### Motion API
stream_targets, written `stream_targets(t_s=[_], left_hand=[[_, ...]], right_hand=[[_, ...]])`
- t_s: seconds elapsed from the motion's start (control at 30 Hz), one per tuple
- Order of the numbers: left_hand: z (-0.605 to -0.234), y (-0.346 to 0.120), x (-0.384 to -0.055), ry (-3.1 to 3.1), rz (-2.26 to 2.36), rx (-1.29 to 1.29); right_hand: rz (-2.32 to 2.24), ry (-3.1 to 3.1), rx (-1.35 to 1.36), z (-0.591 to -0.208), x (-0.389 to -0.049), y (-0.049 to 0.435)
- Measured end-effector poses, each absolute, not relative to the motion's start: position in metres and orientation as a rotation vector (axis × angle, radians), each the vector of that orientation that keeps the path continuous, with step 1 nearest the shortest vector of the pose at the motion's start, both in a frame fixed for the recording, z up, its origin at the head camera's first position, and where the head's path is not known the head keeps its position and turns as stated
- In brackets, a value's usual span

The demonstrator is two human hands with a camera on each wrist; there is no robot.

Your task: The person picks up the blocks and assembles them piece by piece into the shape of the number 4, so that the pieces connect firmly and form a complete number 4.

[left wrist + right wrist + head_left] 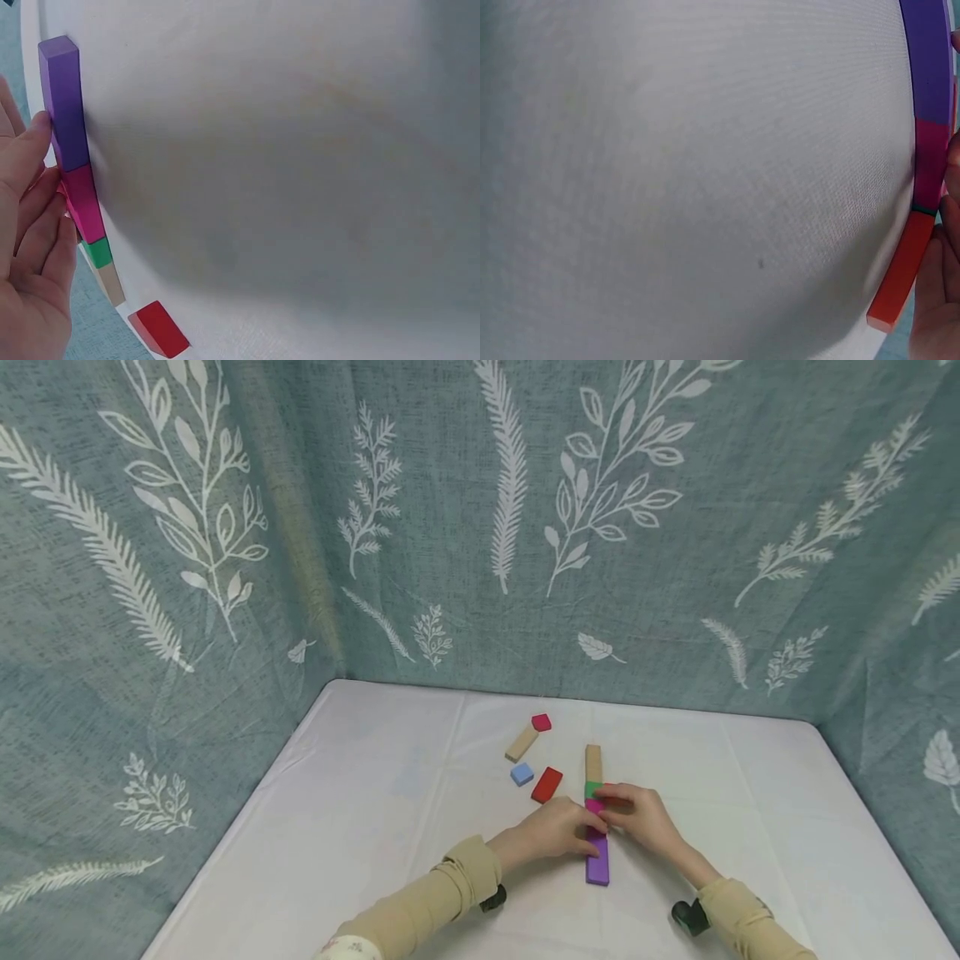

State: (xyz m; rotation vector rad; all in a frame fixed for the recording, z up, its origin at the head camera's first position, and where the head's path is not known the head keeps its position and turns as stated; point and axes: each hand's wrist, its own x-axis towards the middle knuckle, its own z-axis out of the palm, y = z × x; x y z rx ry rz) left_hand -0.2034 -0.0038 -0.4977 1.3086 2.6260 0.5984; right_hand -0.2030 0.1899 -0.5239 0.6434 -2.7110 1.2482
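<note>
A row of wooden blocks lies end to end: a natural wood block, a green block, a magenta block and a purple block. An orange block juts out sideways at the green one, partly covered in the head view. From the left, my left hand reaches over the row, its thumb at the purple block and its other fingertips by the magenta one. My right hand comes from the opposite side, fingertips at the orange and magenta blocks.
Left of the row lie a red block, a blue block, another natural wood block and a small red piece. A white cloth covers the table. Behind hangs a leaf-patterned curtain.
</note>
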Motion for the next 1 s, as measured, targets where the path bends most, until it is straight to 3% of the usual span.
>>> stream_targets(t_s=[0.53, 1.0], left_hand=[[-0.498, -0.007, -0.199, 2.671, 0.631, 1.442], [-0.494, -0.02, -0.204, 2.675, 1.035, 1.203]], right_hand=[[1.249, -2.701, 0.641, -0.524, -0.204, 0.19], [1.25, -2.728, 0.652, -0.523, -0.202, 0.19]])
